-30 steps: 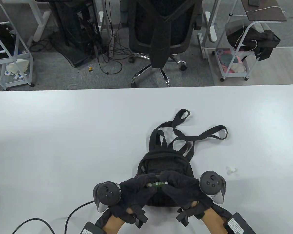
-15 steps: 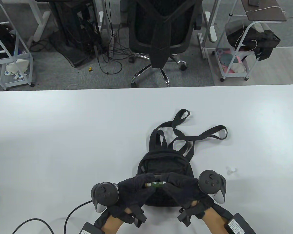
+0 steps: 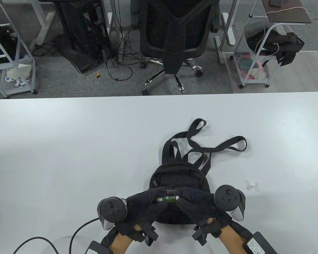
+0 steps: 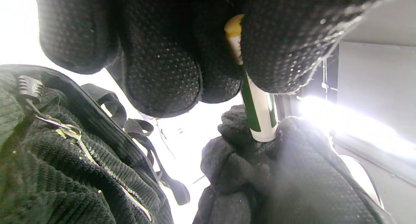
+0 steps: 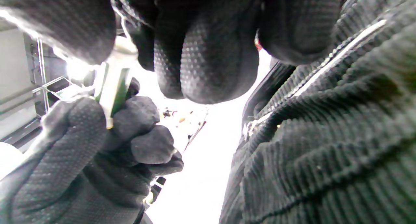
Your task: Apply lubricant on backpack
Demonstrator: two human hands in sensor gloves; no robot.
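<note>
Behind the white table point(image 3: 69, 148), an office chair point(image 3: 175, 34) stands on grey carpet point(image 3: 69, 82).

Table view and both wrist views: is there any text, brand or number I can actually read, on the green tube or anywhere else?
No text can be read in any view.
Green and white tube, gripped by left hand and right hand: white marks on the label, too small and blurred to read.
White stickers on the black boxes at the wrists: printed lines, too small to read.
Backpack: no label visible.
</note>
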